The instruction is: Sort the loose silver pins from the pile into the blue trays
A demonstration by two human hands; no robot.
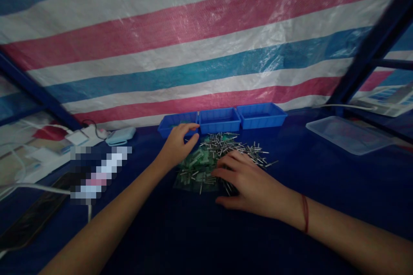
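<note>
A pile of thin metal pins lies in the middle of the dark blue table, partly over green-tinted clear plastic bags. My left hand is above the pile's left side, in front of the left blue bin, thumb and fingers apart with nothing visible between them. My right hand, with a red cord at the wrist, reaches over the pile's near right side. Its fingers are spread and curved down among the pins, and I see nothing gripped in it.
Two more blue bins, a middle one and a right one, stand behind the pile. A clear plastic lid lies at the right. Cables, a light blue case and a black flat object lie left. Striped sheeting hangs behind.
</note>
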